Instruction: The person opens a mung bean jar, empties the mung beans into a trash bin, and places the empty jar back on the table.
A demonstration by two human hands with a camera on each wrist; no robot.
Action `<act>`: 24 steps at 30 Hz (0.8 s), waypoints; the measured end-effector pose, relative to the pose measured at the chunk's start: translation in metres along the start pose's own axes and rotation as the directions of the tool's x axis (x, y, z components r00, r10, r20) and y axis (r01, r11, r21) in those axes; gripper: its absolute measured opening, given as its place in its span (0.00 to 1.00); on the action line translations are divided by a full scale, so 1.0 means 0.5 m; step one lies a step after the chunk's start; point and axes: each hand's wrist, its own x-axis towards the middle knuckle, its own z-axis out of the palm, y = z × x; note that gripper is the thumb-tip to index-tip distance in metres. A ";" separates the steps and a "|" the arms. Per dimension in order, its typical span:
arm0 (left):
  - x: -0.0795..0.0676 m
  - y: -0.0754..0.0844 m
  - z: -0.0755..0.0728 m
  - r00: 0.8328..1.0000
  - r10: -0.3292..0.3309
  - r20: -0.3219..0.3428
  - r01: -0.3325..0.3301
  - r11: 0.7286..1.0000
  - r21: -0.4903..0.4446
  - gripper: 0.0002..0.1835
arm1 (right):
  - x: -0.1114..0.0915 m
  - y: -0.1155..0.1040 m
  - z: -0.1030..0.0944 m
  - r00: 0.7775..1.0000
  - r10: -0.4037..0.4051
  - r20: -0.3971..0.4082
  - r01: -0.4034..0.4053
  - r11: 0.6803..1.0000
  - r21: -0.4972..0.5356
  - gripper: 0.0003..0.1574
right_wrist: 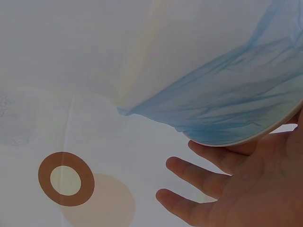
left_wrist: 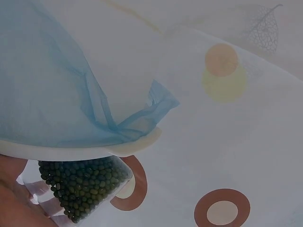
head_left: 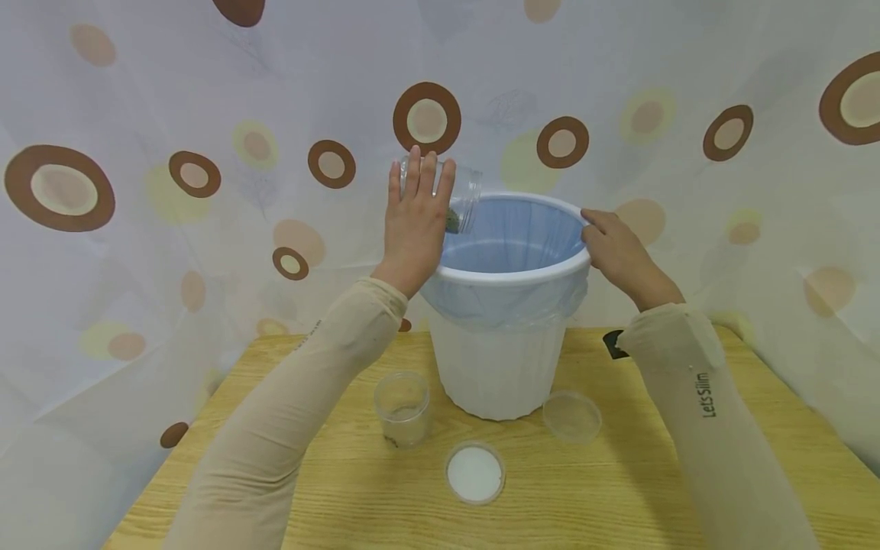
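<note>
My left hand (head_left: 419,221) grips a clear plastic jar (head_left: 470,187), tipped on its side with its mouth over the left rim of a white trash bin (head_left: 498,363). Small green beans (left_wrist: 85,187), like mung beans, lie inside the jar, gathered toward its mouth. A thin blue bag (head_left: 529,221) lines the bin and folds down over its rim. On the opposite side, my right hand (head_left: 622,256) holds the bin's rim between thumb and index finger. Its other fingers (right_wrist: 189,208) stretch out below the rim in the right wrist view.
On the wooden table (head_left: 351,489), a clear jar (head_left: 403,412) stands left of the bin. A round lid with a white inside (head_left: 474,473) lies in front, and a clear lid (head_left: 572,417) lies at right. A patterned sheet hangs behind.
</note>
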 end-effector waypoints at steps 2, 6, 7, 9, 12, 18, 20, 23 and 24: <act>0.000 0.000 -0.001 1.000 -0.001 0.000 0.001 1.000 0.003 0.37 | 0.000 -0.001 0.000 1.000 -0.001 -0.002 0.001 1.000 -0.002 0.38; 0.001 -0.001 -0.002 1.000 0.000 -0.003 0.000 1.000 0.011 0.36 | 0.001 -0.002 -0.001 1.000 0.000 -0.002 0.000 1.000 -0.010 0.38; 0.001 -0.001 -0.002 1.000 0.001 -0.006 -0.001 1.000 0.013 0.36 | 0.002 -0.002 -0.001 1.000 0.001 -0.003 -0.001 1.000 -0.011 0.38; 0.001 -0.001 -0.002 1.000 0.002 -0.011 -0.002 1.000 0.015 0.35 | 0.002 -0.003 -0.002 1.000 0.002 -0.003 -0.002 1.000 -0.015 0.38; 0.001 -0.002 -0.002 1.000 0.004 -0.014 -0.004 1.000 0.015 0.35 | 0.003 -0.003 -0.002 1.000 0.003 -0.004 -0.003 1.000 -0.017 0.38; 0.002 0.000 -0.006 1.000 0.003 0.013 -0.003 1.000 0.011 0.36 | 0.005 -0.001 -0.002 1.000 0.008 -0.002 -0.008 1.000 -0.018 0.37; 0.004 0.000 -0.006 1.000 0.004 0.023 -0.004 1.000 0.010 0.36 | 0.005 0.001 -0.001 1.000 0.011 0.000 -0.011 1.000 -0.019 0.38; 0.005 0.001 -0.005 0.999 0.007 0.038 -0.008 1.000 0.010 0.37 | 0.006 0.002 -0.001 1.000 0.011 0.001 -0.011 1.000 -0.020 0.38; 0.005 0.001 -0.005 0.999 0.007 0.042 -0.008 1.000 0.010 0.38 | 0.006 0.003 -0.001 1.000 0.011 0.001 -0.011 1.000 -0.020 0.38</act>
